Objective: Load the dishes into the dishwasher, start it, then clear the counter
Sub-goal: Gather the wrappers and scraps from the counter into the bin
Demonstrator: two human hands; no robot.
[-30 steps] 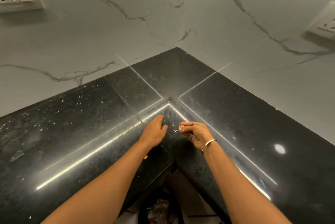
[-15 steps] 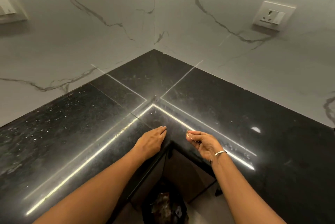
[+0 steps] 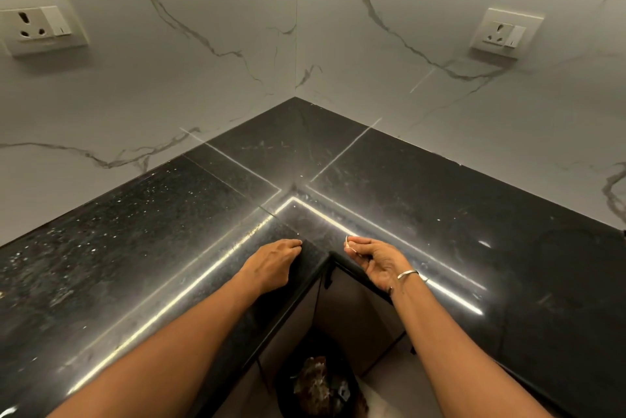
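Observation:
A black polished counter [image 3: 423, 201] runs around an inner corner below marble-look walls. My left hand [image 3: 274, 263] lies palm down near the counter's inner front edge, fingers together and cupped, with nothing visibly in it. My right hand [image 3: 376, 262] hovers over the edge just to the right, palm up. Its thumb and fingers pinch a small pale scrap [image 3: 349, 244]. A thin metal bangle is on the right wrist. No dishes and no dishwasher are in view.
Below the corner edge stands a dark bin [image 3: 321, 387] with waste in it, between cabinet fronts [image 3: 355, 312]. White wall sockets sit on the left wall [image 3: 40, 23] and the right wall [image 3: 504, 33]. Light strips reflect on the counter.
Both hands have drawn back from the middle of the corner toward the counter's inner edge. The view has tilted up, showing both sockets and more of the bin.

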